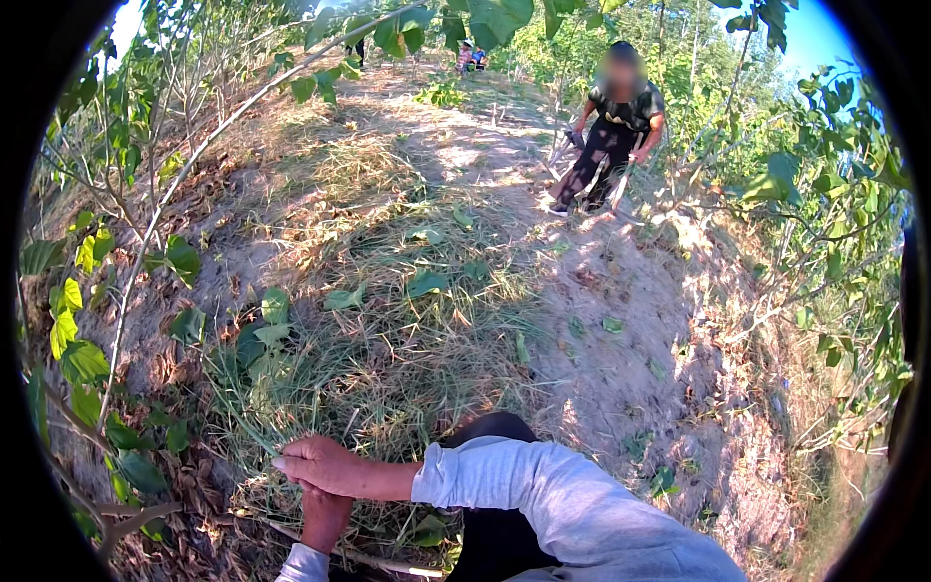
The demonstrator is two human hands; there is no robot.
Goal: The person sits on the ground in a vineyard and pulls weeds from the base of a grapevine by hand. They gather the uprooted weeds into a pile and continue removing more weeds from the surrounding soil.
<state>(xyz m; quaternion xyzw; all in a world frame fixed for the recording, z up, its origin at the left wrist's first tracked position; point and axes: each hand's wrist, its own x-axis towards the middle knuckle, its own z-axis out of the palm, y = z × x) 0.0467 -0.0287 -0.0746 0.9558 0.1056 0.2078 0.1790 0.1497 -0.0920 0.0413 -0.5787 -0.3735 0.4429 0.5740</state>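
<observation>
At the lower left, my right hand [324, 465] reaches across in front of me, its fingers curled round a few green grass stems [258, 435] that fan up and left. Directly beneath it is my left hand [327, 509], touching it; its fingers are mostly hidden, so its hold cannot be made out. A wide heap of cut grass [407, 349], green mixed with dry straw, lies on the ground just beyond both hands. Several broad green leaves [428, 284] are scattered over the heap.
A thin leafy branch [156, 211] arches along my left side, with a forked woody stem [109, 520] low down. Bare sandy soil [618, 327] runs to the right of the heap. Another person [618, 131] stands ahead, right of centre, holding pole-like handles. More people [471, 57] are far back.
</observation>
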